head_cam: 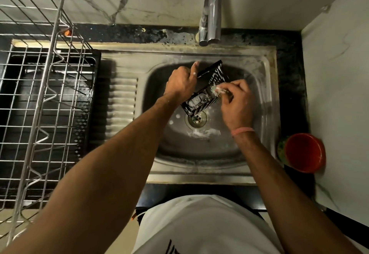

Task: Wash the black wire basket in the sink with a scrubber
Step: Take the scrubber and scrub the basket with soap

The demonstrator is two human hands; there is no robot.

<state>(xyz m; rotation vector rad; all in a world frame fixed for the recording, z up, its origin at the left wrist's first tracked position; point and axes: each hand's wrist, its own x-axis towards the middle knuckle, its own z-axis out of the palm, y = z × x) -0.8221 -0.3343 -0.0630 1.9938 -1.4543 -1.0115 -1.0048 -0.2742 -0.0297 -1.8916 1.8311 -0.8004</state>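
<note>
- Over the sink [265,102] bowl, above the drain [196,119], the black wire basket [207,92] hangs tilted and streaked with foam.
- The left hand [180,86] grips the basket's left rim, forefinger pointing up.
- The right hand [236,100] pinches a soapy scrubber [216,90] against the basket's wires.
- A dish rack [40,94] stands to the left; a red bowl [304,152] sits on the counter at right.

basket [205,92]: left rim hidden under left hand [182,83], wires blurred | scrubber [216,90]: mostly covered by right hand [236,102] fingers and foam, shape unclear | drain [196,118]: upper part hidden behind basket | green item [281,147] right of sink [265,98]: mostly hidden by red bowl [304,151] | drying rack [40,94] left of sink: cut by frame edge
</note>
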